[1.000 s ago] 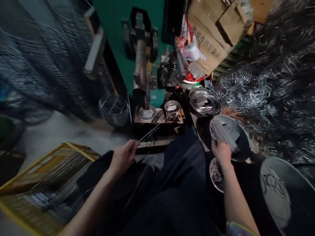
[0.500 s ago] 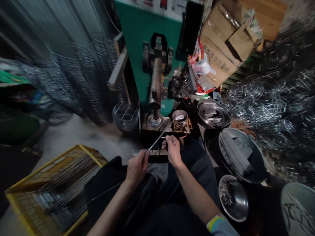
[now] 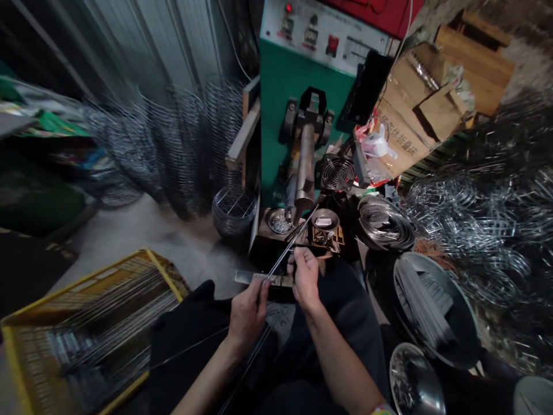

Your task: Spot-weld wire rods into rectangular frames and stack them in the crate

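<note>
Thin metal rods [image 3: 280, 260] slant up and right from my left hand [image 3: 249, 306], whose thumb and fingers are pinched round their near end. Their far end reaches just below the machine's round metal arm [image 3: 306, 164]. Close to the rods' right side, my right hand [image 3: 306, 278] is closed in a pinch; a tiny thin piece may stick out at its fingertips, too small to name. Beyond the hands, a small dish of shiny bits [image 3: 280, 221] and a round dish holding a white piece [image 3: 325, 220] sit at the foot of the green machine [image 3: 280, 104].
A yellow crate [image 3: 147, 255] of metal rods stands at left. To the right are a coil of flat metal strips [image 3: 384, 225], a basin [image 3: 469, 346] with grey strips, and a steel bowl [image 3: 434, 397]. Wire rings [image 3: 233, 210] are stacked beside the machine; tangled wire lies far right.
The view has tilted up, bringing the machine's control panel into sight and shifting the scene rightward. Both hands keep their pinches, with the rods still in the left.
</note>
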Motion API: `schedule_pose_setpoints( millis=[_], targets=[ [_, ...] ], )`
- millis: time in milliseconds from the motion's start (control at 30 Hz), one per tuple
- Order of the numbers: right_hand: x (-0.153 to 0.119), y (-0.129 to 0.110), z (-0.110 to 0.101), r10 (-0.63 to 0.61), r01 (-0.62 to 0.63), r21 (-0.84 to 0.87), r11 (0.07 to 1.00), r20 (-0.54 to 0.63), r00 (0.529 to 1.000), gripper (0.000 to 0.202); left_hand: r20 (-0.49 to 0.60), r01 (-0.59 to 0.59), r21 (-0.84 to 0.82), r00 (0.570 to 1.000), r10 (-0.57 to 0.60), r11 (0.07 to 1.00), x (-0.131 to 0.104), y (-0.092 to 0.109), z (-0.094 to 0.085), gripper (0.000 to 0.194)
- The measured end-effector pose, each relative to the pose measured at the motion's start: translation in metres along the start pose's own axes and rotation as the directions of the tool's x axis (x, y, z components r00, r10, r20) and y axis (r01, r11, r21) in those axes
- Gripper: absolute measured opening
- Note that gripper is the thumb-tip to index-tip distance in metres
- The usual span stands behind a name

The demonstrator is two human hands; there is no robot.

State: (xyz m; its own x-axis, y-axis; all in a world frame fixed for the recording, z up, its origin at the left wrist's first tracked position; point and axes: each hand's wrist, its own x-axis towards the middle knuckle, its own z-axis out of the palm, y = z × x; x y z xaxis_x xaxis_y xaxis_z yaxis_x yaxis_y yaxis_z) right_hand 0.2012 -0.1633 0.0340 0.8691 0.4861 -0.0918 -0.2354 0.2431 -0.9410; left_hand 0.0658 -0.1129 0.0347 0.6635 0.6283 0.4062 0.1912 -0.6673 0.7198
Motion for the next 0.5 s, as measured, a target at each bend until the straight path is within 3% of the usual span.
schedule_pose_setpoints(
  millis=[500],
  targets=[
    [0.015, -0.009, 0.009, -0.071, 0.07, 0.032, 0.997, 0.035, 0.997, 0.035, -0.113, -0.066, -0.006, 0.991, 0.065, 0.998, 0.012, 0.007, -0.001, 0.02]
  ],
)
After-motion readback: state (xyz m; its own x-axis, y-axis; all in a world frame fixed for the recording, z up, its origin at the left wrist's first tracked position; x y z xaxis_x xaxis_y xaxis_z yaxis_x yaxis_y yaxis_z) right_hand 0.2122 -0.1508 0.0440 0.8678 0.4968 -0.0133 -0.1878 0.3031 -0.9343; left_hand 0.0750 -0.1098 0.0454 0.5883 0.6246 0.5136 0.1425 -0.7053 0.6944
